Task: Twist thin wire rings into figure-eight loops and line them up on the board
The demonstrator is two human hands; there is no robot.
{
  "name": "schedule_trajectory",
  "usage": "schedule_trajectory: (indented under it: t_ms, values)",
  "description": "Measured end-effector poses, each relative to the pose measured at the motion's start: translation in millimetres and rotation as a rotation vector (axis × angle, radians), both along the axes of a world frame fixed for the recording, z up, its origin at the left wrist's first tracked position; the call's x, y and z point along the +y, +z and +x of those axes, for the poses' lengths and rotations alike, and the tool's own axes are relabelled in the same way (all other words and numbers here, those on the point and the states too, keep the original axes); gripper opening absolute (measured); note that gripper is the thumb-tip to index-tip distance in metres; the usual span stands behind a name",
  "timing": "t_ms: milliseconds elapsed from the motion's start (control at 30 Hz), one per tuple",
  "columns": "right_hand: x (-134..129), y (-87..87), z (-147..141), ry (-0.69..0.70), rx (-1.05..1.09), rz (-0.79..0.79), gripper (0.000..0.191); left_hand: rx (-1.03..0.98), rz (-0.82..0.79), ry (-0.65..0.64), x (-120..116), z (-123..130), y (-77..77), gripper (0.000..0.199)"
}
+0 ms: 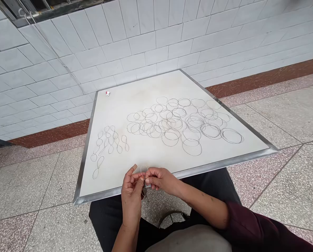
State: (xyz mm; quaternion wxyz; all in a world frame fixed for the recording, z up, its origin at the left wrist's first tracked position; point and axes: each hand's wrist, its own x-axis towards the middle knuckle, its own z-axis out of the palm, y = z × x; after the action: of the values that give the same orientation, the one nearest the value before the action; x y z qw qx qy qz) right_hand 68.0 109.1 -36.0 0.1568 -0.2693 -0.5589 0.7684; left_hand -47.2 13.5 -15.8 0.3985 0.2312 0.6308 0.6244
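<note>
At the table's near edge, my left hand (pixel 132 189) pinches a thin wire loop (pixel 144 166) between thumb and fingers, its index finger raised. My right hand (pixel 157 178) grips the same wire from the right, the fingertips of both hands nearly touching. The wire rises as a small ring above the fingers, and part of it hangs below them. Many round wire rings (pixel 192 147) lie overlapping over the middle and right of the white table (pixel 145 154). Several twisted figure-eight wires (pixel 98 167) lie on the left side.
A small white and red object (pixel 108 93) sits near the table's far left corner. The table has a metal rim (pixel 224 163). A white tiled wall (pixel 156 38) stands behind it. Dark-trousered legs are under the near edge, with a round metal-framed item (pixel 173 216) between them.
</note>
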Motion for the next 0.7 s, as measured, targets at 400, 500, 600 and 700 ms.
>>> schedule_trajectory:
  t_ms: [400,500,600,700]
  values:
    - [-2,-6.1,0,0.041,-0.023,-0.013,0.013,-0.006,-0.027,-0.039,10,-7,8.2,0.069]
    - [-2,-6.1,-2,0.023,-0.024,-0.027,0.016,0.07,-0.016,-0.035,11,-7,8.1,0.065]
    - [0,-5.8,-3,0.016,-0.049,-0.051,0.018,0.144,-0.018,-0.034,10,-5,8.9,0.06]
    - [2,-6.8,-5,0.02,-0.082,-0.091,0.02,0.185,-0.028,-0.042,7,-3,9.1,0.058]
